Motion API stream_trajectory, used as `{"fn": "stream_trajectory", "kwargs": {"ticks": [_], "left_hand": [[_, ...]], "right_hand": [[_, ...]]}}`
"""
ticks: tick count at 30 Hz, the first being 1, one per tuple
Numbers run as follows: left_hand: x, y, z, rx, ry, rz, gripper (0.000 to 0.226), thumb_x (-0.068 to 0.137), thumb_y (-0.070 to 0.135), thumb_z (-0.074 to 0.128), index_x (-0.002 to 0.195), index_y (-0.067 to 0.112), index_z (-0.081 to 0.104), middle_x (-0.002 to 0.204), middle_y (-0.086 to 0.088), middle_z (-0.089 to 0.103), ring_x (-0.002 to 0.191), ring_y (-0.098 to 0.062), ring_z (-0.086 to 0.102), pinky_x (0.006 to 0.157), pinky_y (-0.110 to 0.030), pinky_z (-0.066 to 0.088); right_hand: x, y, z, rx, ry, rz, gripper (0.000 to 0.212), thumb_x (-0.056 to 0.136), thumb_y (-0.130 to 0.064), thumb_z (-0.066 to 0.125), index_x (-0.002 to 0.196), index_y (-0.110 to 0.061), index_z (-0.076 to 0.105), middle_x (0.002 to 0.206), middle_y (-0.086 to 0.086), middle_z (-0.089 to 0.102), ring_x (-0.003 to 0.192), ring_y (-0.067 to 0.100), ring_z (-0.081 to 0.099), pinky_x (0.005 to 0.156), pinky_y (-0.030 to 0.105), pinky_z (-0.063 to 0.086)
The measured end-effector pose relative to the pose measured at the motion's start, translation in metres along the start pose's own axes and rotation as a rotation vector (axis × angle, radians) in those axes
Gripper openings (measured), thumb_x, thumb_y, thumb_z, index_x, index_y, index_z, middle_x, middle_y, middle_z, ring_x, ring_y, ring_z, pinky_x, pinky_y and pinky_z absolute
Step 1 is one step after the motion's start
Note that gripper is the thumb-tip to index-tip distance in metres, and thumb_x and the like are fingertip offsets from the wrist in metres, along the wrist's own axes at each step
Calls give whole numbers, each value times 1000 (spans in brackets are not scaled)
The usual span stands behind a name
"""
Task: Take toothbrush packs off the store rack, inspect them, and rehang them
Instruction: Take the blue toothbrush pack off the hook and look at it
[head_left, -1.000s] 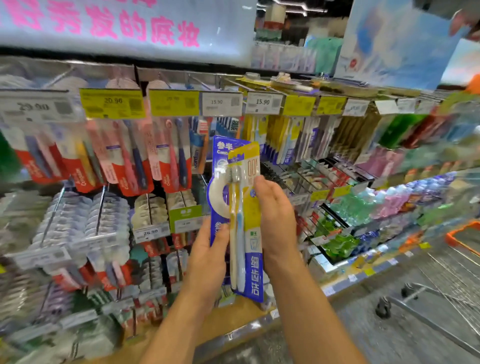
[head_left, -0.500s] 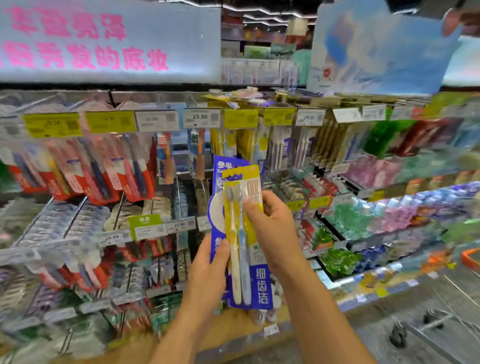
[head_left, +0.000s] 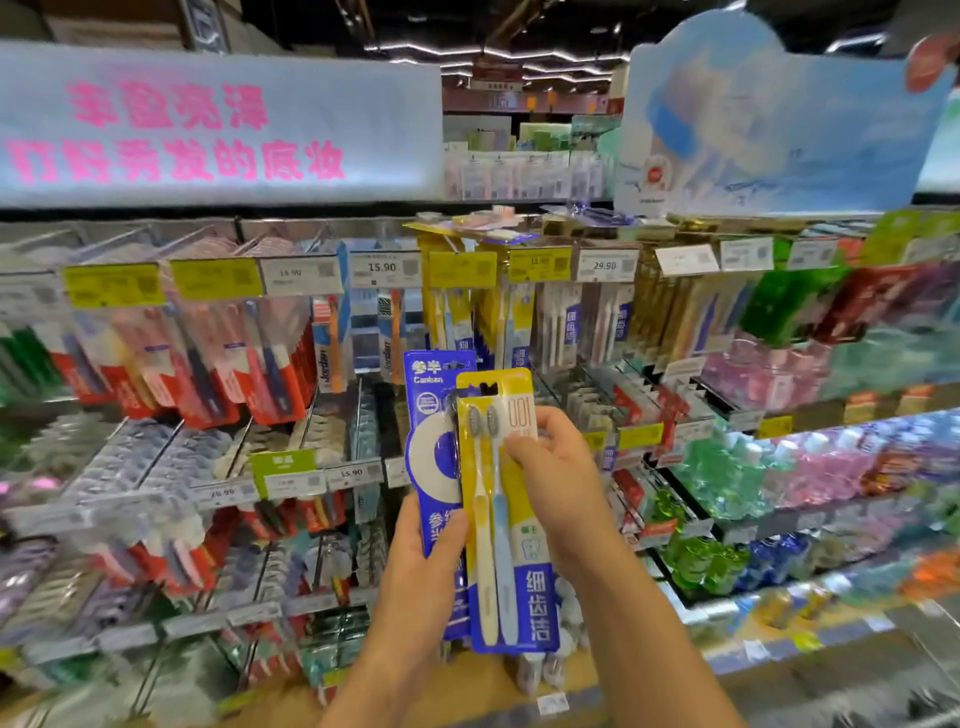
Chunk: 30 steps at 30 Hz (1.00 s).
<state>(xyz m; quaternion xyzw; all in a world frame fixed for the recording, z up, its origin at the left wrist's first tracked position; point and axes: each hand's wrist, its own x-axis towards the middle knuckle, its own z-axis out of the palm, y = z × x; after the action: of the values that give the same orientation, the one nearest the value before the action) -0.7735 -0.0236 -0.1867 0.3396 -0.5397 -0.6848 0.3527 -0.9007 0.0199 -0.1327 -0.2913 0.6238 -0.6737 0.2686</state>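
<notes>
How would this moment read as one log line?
phase: inspect | left hand: holds blue pack | right hand: pinches yellow pack, in front | rack: behind

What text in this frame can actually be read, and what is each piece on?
"细齿洁" and "001": yellow pack in the right hand.
"Canban": blue pack in the left hand.
"15.90": white price tag.
"29.90": price tag.
"Jordan": hanging packs.
Pink banner characters: blurred.
Yellow tags: unreadable.

pink-lettered banner (head_left: 208, 124), green mouthwash bottles (head_left: 722, 478)
</notes>
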Motion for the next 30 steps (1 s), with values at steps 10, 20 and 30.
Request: {"fn": "stream_trajectory", "kwargs": {"ticks": [10, 20, 30], "left_hand": [[28, -2, -17, 30, 70, 27, 28, 99, 26, 62, 117, 46, 54, 98, 21, 77, 91, -5, 76, 68, -24, 60], [90, 3, -33, 22, 118, 49, 39, 99, 15, 63, 127, 42, 57, 107, 25, 75, 102, 3, 69, 92, -30, 53], [140, 8, -58, -35, 135, -7, 44, 98, 2, 58, 128, 34, 63, 114, 7, 77, 112, -23, 70, 103, -52, 52]], "right_hand": [[44, 1, 18, 17, -54, 38, 26, 93, -36, 64, 99, -11, 68, 95, 6, 77, 91, 17, 75, 78, 40, 64], [113, -12, 27, 110, 9, 141, 47, 92, -36, 57, 119, 2, 59, 129, 13, 53, 112, 25, 60, 106, 56, 43], [169, -12, 54, 27, 63, -60, 50, 95, -39, 68, 127, -2, 61, 95, -5, 47, 87, 12, 42, 95, 46, 47]]}}
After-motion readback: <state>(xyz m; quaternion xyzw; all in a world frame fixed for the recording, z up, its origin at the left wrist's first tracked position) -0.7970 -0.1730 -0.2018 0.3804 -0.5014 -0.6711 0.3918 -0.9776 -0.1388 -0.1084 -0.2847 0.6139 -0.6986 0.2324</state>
